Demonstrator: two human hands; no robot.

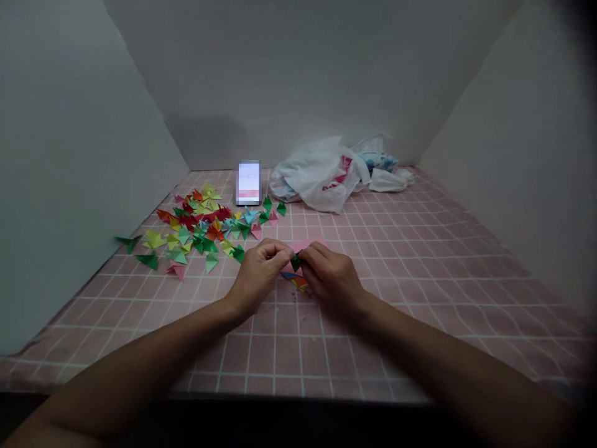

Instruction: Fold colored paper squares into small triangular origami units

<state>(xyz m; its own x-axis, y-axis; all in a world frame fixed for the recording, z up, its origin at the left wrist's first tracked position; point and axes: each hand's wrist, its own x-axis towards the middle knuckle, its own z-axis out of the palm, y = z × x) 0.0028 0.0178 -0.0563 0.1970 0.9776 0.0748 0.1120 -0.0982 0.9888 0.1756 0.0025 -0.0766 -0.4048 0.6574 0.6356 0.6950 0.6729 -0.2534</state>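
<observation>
Between my two hands is a small piece of dark green folded paper (296, 262), partly covered by the fingers. My left hand (262, 269) pinches it from the left with thumb and forefinger. From the right, my right hand (332, 274) grips it with curled fingers. Beneath the hands lies a stack of coloured paper sheets (311, 242), pink on top, with blue, orange and yellow edges showing at the front. To the left spreads a heap of folded paper cranes (201, 242) in green, yellow, red, pink and light blue.
A phone (249, 182) with a lit, blurred screen stands upright at the back. Right of it lie a crumpled white plastic bag (321, 174) and a blue-patterned bundle (380, 162). A pink checked cloth (420, 267) covers the table, with pale walls on three sides.
</observation>
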